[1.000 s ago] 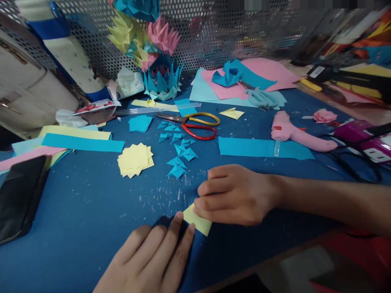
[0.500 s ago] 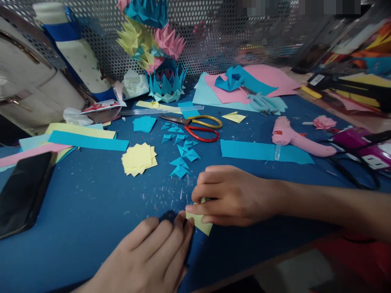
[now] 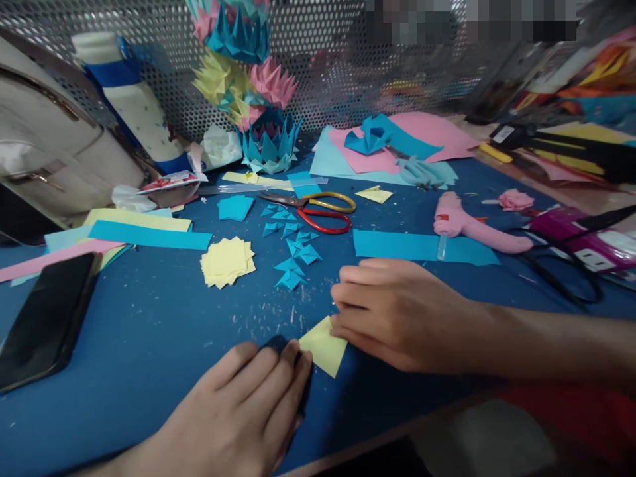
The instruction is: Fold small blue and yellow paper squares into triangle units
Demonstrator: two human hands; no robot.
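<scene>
A small yellow square of paper (image 3: 324,349) lies on the blue tabletop between my hands. My left hand (image 3: 248,404) has its fingers together, the tips pinching the paper's left corner. With fingers curled, my right hand (image 3: 397,318) grips its upper right edge between thumb and forefinger; the thumb is mostly hidden. Beyond the hands are several folded blue paper triangles (image 3: 291,273) and a stack of yellow paper squares (image 3: 227,262). Scissors (image 3: 311,207) with one yellow and one red handle lie behind the triangles.
A phone (image 3: 47,318) lies at left near paper strips (image 3: 149,234). A pink glue gun (image 3: 467,228) rests partly on a blue strip (image 3: 387,245) at right. Behind stand a bottle (image 3: 139,109) and a folded-paper flower tower (image 3: 271,142). Coloured sheets (image 3: 432,129) lie at the back.
My right hand has slid right and away from my left fingertips, uncovering more of the yellow paper. The left hand stays at the paper's left corner. The view has shifted slightly.
</scene>
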